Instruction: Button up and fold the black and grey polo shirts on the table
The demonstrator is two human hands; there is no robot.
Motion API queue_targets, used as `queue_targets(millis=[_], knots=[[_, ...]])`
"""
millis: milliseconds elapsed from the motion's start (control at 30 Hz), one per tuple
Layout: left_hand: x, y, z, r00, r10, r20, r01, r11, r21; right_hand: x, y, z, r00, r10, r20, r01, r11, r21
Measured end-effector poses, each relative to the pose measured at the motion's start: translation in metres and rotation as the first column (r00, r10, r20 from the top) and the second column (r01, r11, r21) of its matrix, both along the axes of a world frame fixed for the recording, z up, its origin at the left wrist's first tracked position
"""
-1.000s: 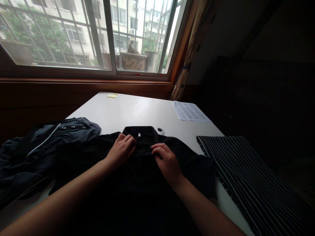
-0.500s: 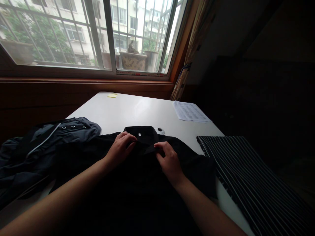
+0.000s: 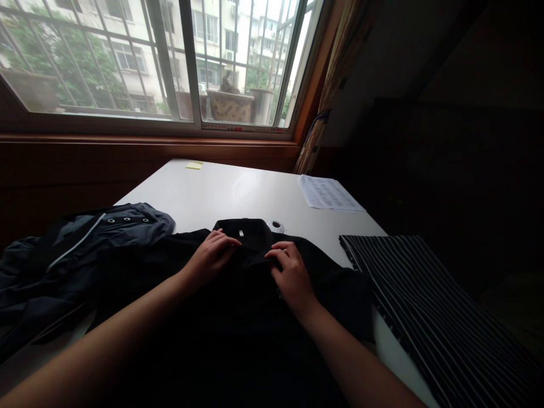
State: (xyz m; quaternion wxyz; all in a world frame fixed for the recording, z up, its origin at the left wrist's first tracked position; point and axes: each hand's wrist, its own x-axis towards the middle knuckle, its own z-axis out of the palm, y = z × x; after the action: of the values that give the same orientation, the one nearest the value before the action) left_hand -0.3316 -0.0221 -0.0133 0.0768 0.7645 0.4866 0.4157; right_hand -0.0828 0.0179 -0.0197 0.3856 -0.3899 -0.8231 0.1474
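A black collared shirt (image 3: 238, 328) lies spread on the white table (image 3: 221, 192) in front of me, collar (image 3: 249, 229) pointing away with a small white label inside. My left hand (image 3: 210, 258) rests on the left side of the collar, fingers curled and pinching the fabric. On the right side of the collar my right hand (image 3: 291, 275) has its fingers bent and pressed onto the cloth. Both forearms lie across the shirt's body.
A dark blue jacket (image 3: 63, 255) with metal eyelets is bunched at the left. A black garment with white stripes (image 3: 433, 306) hangs over the table's right edge. A printed sheet (image 3: 327, 192), a yellow note (image 3: 194, 165) and a small round object (image 3: 277, 226) lie further back. A window is behind.
Both hands have shifted slightly up towards the collar and closer together, working the fabric there. The collar has been pulled a little flatter. Nothing else has moved.
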Motion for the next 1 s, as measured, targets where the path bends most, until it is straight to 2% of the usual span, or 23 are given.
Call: queue_targets(millis=[200, 500, 767, 1000], knots=[[-0.001, 0.001, -0.004, 0.999, -0.011, -0.046, 0.010, 0.999, -0.031, -0.001, -0.005, 0.008, 0.997, 0.036, -0.063, -0.031, 0.996, 0.084], [-0.004, 0.002, -0.009, 0.995, 0.011, 0.097, -0.010, 1.000, -0.017, 0.000, -0.011, 0.012, 0.991, 0.039, -0.131, -0.012, 0.980, 0.200], [-0.002, 0.000, -0.004, 0.988, 0.004, 0.155, -0.007, 1.000, 0.016, 0.001, -0.008, 0.009, 0.987, 0.066, -0.148, -0.034, 0.977, 0.211], [-0.001, -0.002, -0.002, 0.975, 0.007, 0.220, -0.005, 1.000, -0.009, 0.001, -0.008, 0.009, 0.982, 0.100, -0.160, -0.067, 0.977, 0.200]])
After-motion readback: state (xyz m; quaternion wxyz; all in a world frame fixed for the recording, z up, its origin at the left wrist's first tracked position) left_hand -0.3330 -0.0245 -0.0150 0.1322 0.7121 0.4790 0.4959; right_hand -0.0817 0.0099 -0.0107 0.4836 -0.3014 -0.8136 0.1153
